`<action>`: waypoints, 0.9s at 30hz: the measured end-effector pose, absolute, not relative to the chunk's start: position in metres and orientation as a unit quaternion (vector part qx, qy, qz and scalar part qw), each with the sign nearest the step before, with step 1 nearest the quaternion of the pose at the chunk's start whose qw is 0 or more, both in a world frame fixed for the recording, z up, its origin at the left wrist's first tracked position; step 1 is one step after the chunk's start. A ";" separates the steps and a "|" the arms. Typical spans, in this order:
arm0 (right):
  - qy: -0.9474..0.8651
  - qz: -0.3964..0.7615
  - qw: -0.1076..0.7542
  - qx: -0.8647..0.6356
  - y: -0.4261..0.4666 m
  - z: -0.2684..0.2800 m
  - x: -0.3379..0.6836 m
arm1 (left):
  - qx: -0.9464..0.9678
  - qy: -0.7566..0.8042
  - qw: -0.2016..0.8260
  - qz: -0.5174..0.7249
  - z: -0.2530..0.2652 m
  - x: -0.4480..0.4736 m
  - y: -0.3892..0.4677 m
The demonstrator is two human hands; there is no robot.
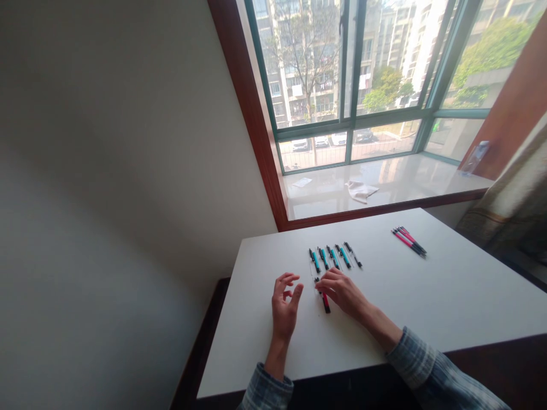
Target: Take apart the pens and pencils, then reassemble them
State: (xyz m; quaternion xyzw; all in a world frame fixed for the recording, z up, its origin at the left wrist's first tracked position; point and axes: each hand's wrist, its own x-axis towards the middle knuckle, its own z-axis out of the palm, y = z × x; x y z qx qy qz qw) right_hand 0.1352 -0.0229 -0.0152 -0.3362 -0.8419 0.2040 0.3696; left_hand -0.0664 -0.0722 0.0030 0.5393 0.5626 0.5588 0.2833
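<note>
My left hand (285,310) is raised over the white table (265,341), fingers curved and apart, holding nothing. My right hand (344,290) reaches in from the right with its fingers bent together. Its fingertips are at a pen in parts: a red and black barrel (326,303) lies just below them, and a small black piece (317,279) shows at their tips. What they pinch, if anything, is too small to make out. Beyond them is a row of taken-apart pens with teal and black barrels (325,259). At its right end lies a thin black pen part (352,255).
Several red and black pens (409,242) lie together at the table's far right. Behind the table, the window sill (320,199) holds a crumpled white cloth (361,191), a paper scrap (302,182) and a clear bottle (475,158). A curtain (504,199) hangs at right.
</note>
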 end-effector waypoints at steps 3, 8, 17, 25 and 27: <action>-0.843 0.207 0.366 -0.335 -0.024 -0.016 0.135 | 0.539 0.563 0.284 0.559 0.002 -0.067 -0.072; -0.845 0.210 0.363 -0.333 -0.024 -0.017 0.134 | 0.539 0.563 0.286 0.558 0.002 -0.067 -0.072; -0.844 0.209 0.365 -0.331 -0.023 -0.020 0.135 | 0.536 0.563 0.291 0.558 0.005 -0.065 -0.072; -0.833 0.201 0.387 -0.341 -0.023 -0.014 0.137 | 0.538 0.565 0.293 0.553 0.005 -0.066 -0.072; -0.825 0.193 0.399 -0.349 -0.022 -0.011 0.143 | 0.538 0.567 0.292 0.551 0.006 -0.066 -0.072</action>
